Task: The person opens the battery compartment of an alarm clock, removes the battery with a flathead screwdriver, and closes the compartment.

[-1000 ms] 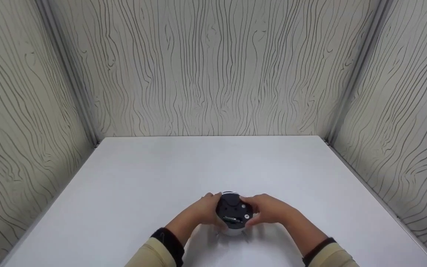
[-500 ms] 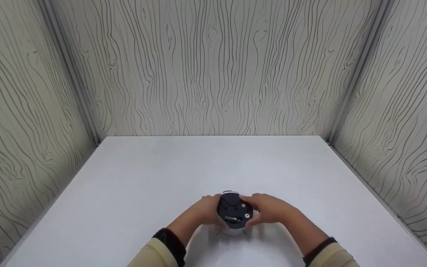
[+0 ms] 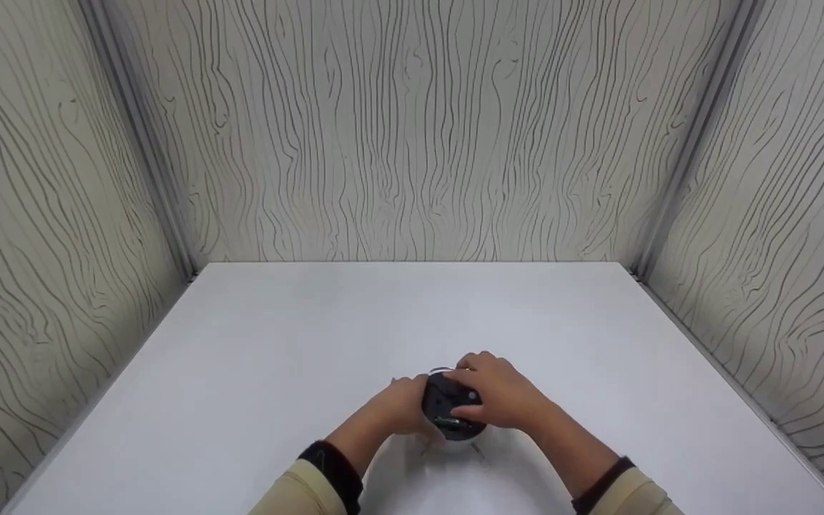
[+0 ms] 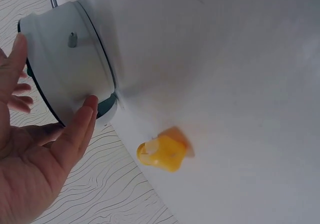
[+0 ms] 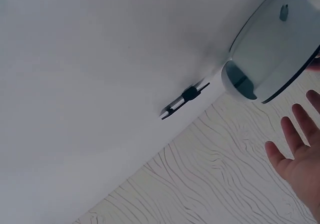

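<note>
Device (image 3: pixel 437 408), round and black-backed, at the near middle of the white table (image 3: pixel 297 343). The left hand (image 3: pixel 401 406) holds its side with curled fingers; the right hand (image 3: pixel 503 392), thumb and finger parted over its back, grips nothing visible. Likely best: left firm, right light. Farther off, a yellow object (image 4: pixel 165 153) and a black object (image 5: pixel 189 94) lie apart, seemingly obstructing nothing.

The device (image 3: pixel 438 395) is between the left hand (image 3: pixel 403 408) and the right hand (image 3: pixel 503 395), over the table (image 3: pixel 276 357), with the rear wall (image 3: pixel 412 143) beyond both hands. On the table, apart from the hands, are a toy-like object (image 4: pixel 164 154), in the left wrist view, and a slim item (image 5: pixel 189 94), in the right wrist view.
</note>
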The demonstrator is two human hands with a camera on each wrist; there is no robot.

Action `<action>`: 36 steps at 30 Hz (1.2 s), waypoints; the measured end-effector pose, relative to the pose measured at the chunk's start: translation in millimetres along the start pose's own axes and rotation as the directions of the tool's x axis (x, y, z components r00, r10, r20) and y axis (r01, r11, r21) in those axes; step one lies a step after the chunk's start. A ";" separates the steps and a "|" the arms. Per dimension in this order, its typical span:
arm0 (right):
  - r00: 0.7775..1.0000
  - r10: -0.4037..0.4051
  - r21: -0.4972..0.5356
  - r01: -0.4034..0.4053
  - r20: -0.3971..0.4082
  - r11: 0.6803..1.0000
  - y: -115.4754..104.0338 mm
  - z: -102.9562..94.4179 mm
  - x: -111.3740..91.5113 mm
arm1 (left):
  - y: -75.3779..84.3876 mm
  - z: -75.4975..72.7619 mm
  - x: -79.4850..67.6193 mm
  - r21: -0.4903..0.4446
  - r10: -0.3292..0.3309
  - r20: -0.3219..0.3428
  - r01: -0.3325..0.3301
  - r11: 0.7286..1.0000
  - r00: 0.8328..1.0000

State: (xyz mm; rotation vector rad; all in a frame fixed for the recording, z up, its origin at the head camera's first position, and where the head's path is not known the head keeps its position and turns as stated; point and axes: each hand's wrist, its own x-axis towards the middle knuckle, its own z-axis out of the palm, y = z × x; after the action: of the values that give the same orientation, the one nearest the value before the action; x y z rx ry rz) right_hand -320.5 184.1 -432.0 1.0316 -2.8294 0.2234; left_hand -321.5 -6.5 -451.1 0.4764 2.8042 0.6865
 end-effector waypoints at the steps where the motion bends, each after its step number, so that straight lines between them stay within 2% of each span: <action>1: 1.000 -0.015 -0.015 0.015 0.003 1.000 -2.7 1.0 0.9 | 0.3 -0.2 -0.4 0.002 -0.002 -0.003 0.002 1.000 1.000; 6: 0.997 -0.054 -0.057 0.057 0.046 0.997 -12.6 8.1 3.5 | 0.2 2.0 0.3 -0.005 -0.011 -0.020 0.011 1.000 1.000; 14: 0.997 -0.067 -0.060 0.070 0.046 0.996 -16.7 19.2 5.8 | -0.3 3.9 2.5 -0.039 -0.028 -0.007 0.028 0.999 1.000; 18: 0.993 -0.120 -0.053 0.121 0.014 0.991 -20.5 22.0 6.4 | -1.2 2.9 1.4 -0.043 0.003 -0.011 -0.004 0.999 1.000; 22: 0.989 -0.146 0.004 0.146 -0.013 0.989 -23.9 22.8 7.3 | -2.3 1.4 -1.2 -0.069 0.038 -0.017 -0.039 0.997 0.999; 28: 0.993 -0.122 0.086 0.121 0.006 0.989 -25.4 22.5 7.8 | -2.0 0.6 0.6 -0.079 0.050 -0.011 -0.051 0.996 0.999; 36: 0.996 -0.074 0.173 0.063 0.058 0.983 -22.1 18.1 8.2 | -2.6 1.7 2.7 -0.089 0.035 -0.006 -0.035 0.995 0.999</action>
State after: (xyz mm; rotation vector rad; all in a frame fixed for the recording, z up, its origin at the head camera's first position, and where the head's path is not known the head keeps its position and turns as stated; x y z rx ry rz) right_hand -313.6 159.0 -446.4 1.1884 -2.8661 0.4402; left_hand -324.1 -7.0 -454.1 0.5091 2.7613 0.8168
